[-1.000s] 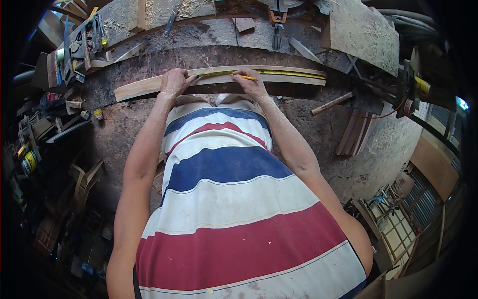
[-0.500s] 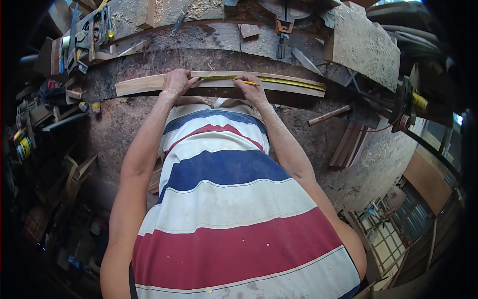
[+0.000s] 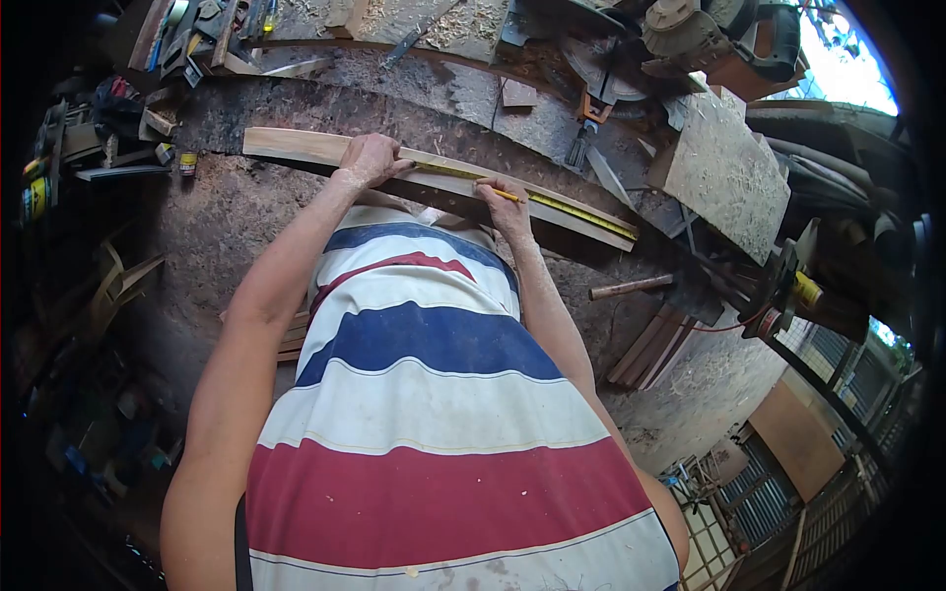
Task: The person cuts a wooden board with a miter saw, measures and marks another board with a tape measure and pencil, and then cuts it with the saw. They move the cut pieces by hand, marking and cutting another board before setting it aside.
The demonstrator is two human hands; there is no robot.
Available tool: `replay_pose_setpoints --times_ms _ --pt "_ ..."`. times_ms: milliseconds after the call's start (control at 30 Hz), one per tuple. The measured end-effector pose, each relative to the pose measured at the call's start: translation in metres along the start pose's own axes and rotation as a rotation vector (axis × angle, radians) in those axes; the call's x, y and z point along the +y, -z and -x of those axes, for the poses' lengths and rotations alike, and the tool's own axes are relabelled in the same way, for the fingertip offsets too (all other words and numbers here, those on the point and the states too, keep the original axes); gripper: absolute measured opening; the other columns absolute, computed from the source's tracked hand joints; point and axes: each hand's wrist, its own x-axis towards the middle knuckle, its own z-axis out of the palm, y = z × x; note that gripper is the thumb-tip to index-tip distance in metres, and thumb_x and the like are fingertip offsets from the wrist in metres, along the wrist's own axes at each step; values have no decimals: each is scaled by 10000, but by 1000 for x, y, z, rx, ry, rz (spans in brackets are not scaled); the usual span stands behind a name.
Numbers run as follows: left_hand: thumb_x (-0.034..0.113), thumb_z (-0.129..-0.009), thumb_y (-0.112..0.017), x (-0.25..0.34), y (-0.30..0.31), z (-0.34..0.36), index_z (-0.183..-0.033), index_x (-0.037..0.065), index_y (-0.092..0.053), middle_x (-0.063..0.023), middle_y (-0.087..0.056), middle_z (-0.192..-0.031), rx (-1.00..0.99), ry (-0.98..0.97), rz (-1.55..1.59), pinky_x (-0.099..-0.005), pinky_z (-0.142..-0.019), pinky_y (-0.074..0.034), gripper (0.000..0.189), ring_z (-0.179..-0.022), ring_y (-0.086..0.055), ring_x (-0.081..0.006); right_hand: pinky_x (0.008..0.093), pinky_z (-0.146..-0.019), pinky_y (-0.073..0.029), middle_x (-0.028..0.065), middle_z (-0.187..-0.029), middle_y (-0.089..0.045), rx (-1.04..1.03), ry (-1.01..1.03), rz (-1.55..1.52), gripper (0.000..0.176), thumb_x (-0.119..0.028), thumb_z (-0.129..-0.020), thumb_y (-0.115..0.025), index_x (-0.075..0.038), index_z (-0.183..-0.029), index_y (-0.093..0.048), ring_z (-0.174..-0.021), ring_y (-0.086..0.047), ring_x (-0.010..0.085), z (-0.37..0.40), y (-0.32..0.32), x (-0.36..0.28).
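A long pale wooden board [image 3: 296, 145] lies slanted across the bench in front of my body. Along its face runs a yellow tape measure [image 3: 581, 212], stretching from my left hand toward the board's right end. My left hand [image 3: 370, 161] is closed at the tape's near end and rests on the board; its fingers partly hide what they grip. Farther right, my right hand [image 3: 506, 209] pinches a yellow pencil [image 3: 506, 196] close to the tape and the board's edge. The pencil's tip is too small to make out.
A miter saw [image 3: 591, 106] stands at the back, near a wood panel [image 3: 727, 172] dusted with shavings. Hand tools [image 3: 202, 39] lie at the back left. Right of my body are a round wooden stick [image 3: 631, 287] and stacked strips [image 3: 652, 347]. A small yellow can [image 3: 187, 164] sits left.
The camera view has turned, so the board now appears more slanted, its right end lower. Both hands keep their places on the board, with tape and pencil still held.
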Motion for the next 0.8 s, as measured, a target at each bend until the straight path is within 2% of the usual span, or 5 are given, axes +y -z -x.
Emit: replay_pose_setpoints --times_ms 233,433,467,600,800 --pt "598 -946 -739 -7 -8 -13 -1063 116 -847 -175 -815 -1018 -113 15 44 -489 -968 -597 508 -1015 -779 -366 292 -833 -536 82 -975 -776 -289 3 152 245 -209 -1023 -705 -4 -1136 -778 -923 -708 137 -2 24 -15" --pt "583 -966 -733 17 17 28 -1064 59 -831 -197 -802 -956 -196 -83 226 -472 -839 -603 542 -903 -778 -367 529 -917 -562 235 -1111 -762 -19 604 923 353 -333 -1130 -558 -36 -1171 -745 -1078 -720 438 8 39 -57" --pt "586 -976 -723 20 24 36 -1073 52 -830 -196 -804 -954 -254 -65 295 -467 -857 -600 553 -912 -778 -361 561 -881 -572 252 -1115 -754 -30 312 885 407 -385 -1142 -526 -37 -1154 -738 -1057 -732 428 14 36 -55" --pt "561 -1027 -672 20 20 51 -1214 38 -797 -226 -797 -1128 -437 -99 458 -441 -978 -573 568 -1075 -754 -341 566 -832 -583 254 -1104 -747 -217 120 973 394 -378 -1149 -502 -50 -1110 -715 -1020 -735 432 30 -13 -83" --pt "438 -1072 -584 -16 4 55 -1283 13 -722 -239 -777 -1152 -428 -107 710 -447 -984 -569 494 -1088 -742 -348 530 -820 -587 210 -1040 -709 -248 564 734 182 -188 -1100 -575 -63 -1169 -688 -993 -717 445 -1 -125 -149"
